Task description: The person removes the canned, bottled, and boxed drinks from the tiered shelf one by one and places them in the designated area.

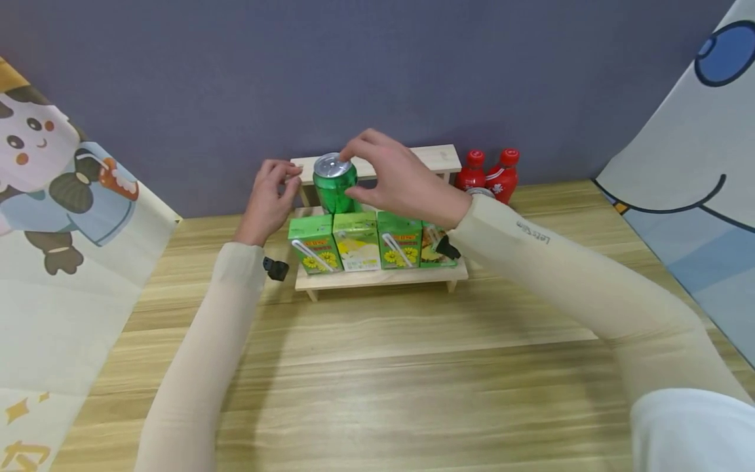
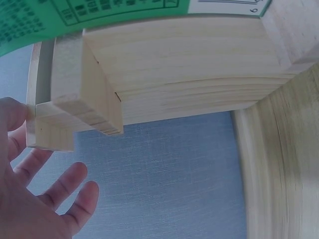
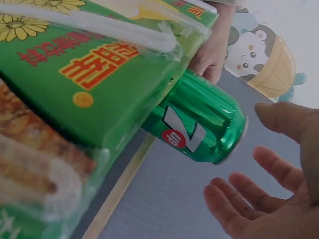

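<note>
indoors | wood-grain table (image 1: 377,387), blue-grey wall (image 1: 377,72) | left hand (image 1: 268,202) pinching shelf (image 1: 383,278) end | right hand (image 1: 401,176) spread, empty, beside green can (image 1: 334,191)

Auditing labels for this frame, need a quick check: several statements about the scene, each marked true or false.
1. The green can is upright behind the row of cartons. True.
2. Red bottles stand right of the wooden shelf in the head view. True.
3. The right hand grips a red bottle. False: it is at the green can.
4. Four cartons line the front tier. True.
5. The left hand lies flat on the tabletop. False: it is at the shelf's upper left end.
</note>
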{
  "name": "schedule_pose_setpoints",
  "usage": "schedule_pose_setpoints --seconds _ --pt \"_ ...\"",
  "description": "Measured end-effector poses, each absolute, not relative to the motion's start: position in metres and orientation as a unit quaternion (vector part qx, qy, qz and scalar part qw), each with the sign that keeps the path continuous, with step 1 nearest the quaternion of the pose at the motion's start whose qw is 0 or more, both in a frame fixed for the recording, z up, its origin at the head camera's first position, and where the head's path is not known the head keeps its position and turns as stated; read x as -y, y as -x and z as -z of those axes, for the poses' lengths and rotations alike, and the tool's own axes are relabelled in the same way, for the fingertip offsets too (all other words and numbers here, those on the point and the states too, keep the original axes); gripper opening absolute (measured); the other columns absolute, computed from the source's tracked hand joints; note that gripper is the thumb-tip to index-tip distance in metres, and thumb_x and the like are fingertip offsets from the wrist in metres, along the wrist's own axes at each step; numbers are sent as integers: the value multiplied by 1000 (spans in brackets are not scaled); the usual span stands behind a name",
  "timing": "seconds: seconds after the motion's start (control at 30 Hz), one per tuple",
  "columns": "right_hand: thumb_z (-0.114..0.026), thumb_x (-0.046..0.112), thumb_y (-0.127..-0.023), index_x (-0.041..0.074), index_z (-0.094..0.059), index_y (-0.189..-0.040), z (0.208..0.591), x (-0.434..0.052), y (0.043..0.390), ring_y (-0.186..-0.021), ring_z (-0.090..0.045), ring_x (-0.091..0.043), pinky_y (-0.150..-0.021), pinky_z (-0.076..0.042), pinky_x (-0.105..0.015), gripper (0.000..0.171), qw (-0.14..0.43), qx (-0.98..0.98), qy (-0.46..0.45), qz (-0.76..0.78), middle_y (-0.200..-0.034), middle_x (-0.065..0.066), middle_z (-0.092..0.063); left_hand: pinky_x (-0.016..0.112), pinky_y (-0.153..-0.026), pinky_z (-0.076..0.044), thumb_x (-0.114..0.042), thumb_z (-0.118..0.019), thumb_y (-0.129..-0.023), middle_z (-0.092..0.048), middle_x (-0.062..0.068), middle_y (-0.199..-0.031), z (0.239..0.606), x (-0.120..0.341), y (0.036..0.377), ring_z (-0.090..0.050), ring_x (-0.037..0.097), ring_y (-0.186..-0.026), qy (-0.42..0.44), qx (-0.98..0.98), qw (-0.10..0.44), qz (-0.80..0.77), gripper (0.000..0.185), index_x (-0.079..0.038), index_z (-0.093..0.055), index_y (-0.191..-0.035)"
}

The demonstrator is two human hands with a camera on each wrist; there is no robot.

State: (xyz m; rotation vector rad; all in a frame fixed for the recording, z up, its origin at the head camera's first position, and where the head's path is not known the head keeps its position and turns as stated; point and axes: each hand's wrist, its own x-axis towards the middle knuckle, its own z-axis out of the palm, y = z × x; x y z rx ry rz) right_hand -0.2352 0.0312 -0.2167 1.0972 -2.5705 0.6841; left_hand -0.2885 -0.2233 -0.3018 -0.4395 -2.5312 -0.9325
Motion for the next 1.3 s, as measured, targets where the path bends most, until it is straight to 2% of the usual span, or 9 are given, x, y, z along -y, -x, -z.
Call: schedule_pose_setpoints --seconds 0.3,0.53,0.67,1.0,1.3 --pt "-64 39 -74 18 -49 -109 217 -15 249 -95 -42 -9 -78 -37 -27 43 79 903 -360 -222 -109 2 -44 34 -82 -37 -26 -44 -89 -41 -2 -113 302 224 290 -38 17 -98 166 905 208 331 28 -9 -56 -108" --pt "-65 40 -73 20 -45 -104 220 -7 255 -86 -41 -10 -70 -37 -27 42 64 909 -347 -222 -100 5 -43 30 -79 -34 -25 -45 -89 -42 -1 -111 301 223 291 -39 16 -94 163 907 224 317 26 -10 -58 -106" --pt "-66 39 -72 19 -42 -104 220 -2 255 -83 -41 -11 -67 -37 -27 44 55 912 -339 -223 -97 3 -43 32 -80 -36 -25 -45 -89 -42 -1 -111 301 223 290 -39 17 -94 163 906 221 323 26 -10 -58 -106" --pt "-67 39 -71 17 -43 -97 224 2 255 -80 -43 -10 -64 -37 -26 41 82 910 -341 -222 -94 4 -45 35 -81 -36 -25 -45 -89 -41 -1 -112 299 223 288 -39 17 -95 162 907 211 327 27 -9 -57 -108" --pt "-69 39 -69 18 -48 -93 219 -4 248 -81 -43 -9 -66 -37 -25 39 99 905 -328 -251 -93 6 -47 35 -81 -36 -25 -45 -89 -41 0 -112 299 223 289 -38 17 -94 165 907 213 324 27 -9 -57 -108"
